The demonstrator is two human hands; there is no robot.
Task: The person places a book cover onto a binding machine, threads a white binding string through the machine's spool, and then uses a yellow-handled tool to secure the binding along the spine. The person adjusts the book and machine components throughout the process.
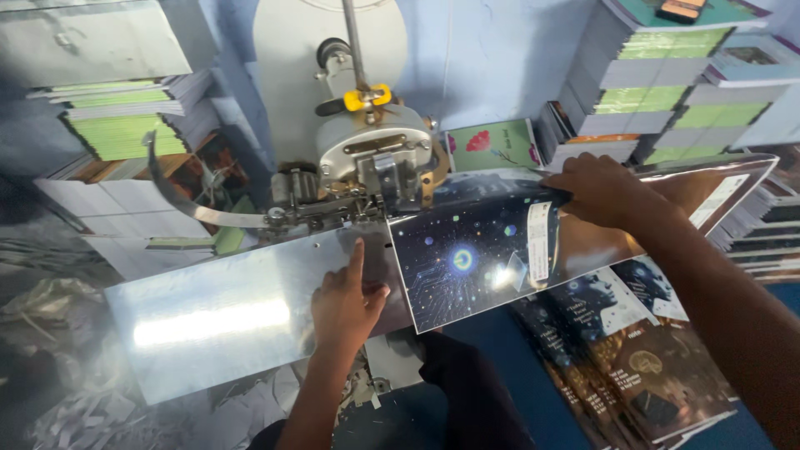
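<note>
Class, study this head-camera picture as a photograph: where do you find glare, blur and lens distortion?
Head view: a bright glare band lies across the metal plate left of the left hand; the glossy dark cover under the right hand reflects light near its middle; the book stacks lean outward at the edges, a wide-angle bend; the paper scraps in the lower left are soft and blurred.
</note>
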